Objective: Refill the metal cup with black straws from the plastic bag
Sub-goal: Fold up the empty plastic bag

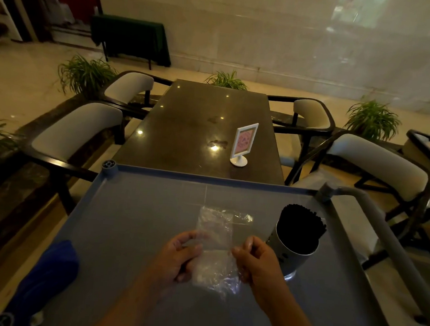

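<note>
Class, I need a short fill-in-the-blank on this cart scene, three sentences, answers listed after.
1. Both hands hold a clear plastic ____ above the tray.
2. The metal cup is full of black ____.
3. The cup stands nearest the ____ hand, not the other hand.

Answers: bag; straws; right

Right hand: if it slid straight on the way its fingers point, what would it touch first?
The right hand points left, pinching the plastic bag. Past the bag it would probably meet the left hand, which holds the other edge.
</note>
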Motion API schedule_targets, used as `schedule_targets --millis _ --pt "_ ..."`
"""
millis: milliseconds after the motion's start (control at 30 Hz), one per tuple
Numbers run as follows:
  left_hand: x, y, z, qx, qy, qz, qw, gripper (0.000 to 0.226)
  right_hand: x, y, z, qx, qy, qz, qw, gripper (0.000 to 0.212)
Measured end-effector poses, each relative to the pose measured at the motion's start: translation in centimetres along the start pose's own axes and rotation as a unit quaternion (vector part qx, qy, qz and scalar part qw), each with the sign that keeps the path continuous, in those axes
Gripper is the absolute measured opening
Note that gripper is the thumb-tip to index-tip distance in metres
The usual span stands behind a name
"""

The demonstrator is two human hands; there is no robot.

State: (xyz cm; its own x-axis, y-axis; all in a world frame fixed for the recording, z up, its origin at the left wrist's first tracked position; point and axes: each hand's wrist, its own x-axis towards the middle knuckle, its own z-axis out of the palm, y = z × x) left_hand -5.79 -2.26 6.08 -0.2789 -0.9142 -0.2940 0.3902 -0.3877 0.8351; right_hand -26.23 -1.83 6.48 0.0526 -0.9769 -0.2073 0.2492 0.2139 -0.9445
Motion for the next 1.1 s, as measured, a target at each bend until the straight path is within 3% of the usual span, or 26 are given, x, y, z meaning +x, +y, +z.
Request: schedule_targets --millis 100,367,533,600,733,867,933,1000,1100 --pt "0.0 0.0 -0.1 -0.02 0.016 0.004 1.0 0.022 -0.3 -0.4 0.3 0.004 -0.026 0.031 0.999 0.025" --pt "-0.6 0.4 0.6 -0.004 0.037 0.011 0.999 0.014 -0.5 -0.6 1.4 0.071 -0.113 0.159 0.978 0.062" --pt "-0.9 0.8 0.5 0.057 0.02 0.006 0.998 0.031 -0.2 -0.6 0.3 0.234 -0.219 0.275 0.906 0.099" --pt "-1.1 1.5 0.8 0.103 -0.011 0.006 0.995 0.022 -0.2 -1.1 0.2 0.183 -0.243 0.315 0.899 0.092" --pt "-1.1 2.5 1.3 0.198 -0.063 0.015 0.978 0.022 -0.4 -1.8 0.2 0.087 -0.26 0.336 0.901 0.047" --pt "-1.2 3.1 1.3 0.228 -0.062 0.027 0.971 0.026 -0.8 -1.9 0.3 0.004 -0.262 0.306 0.915 0.034" --pt "-1.1 3.0 1.2 0.241 -0.061 0.028 0.968 0.04 -0.9 -2.0 0.4 -0.008 -0.251 0.293 0.922 0.025" --pt "-1.1 2.8 1.1 0.253 -0.051 0.032 0.966 0.051 -0.9 -2.3 0.5 -0.031 -0.248 0.268 0.931 0.025" --pt "-1.1 3.0 0.9 0.216 -0.05 0.034 0.975 0.035 -0.4 -2.9 0.5 -0.087 -0.231 0.229 0.942 0.042"
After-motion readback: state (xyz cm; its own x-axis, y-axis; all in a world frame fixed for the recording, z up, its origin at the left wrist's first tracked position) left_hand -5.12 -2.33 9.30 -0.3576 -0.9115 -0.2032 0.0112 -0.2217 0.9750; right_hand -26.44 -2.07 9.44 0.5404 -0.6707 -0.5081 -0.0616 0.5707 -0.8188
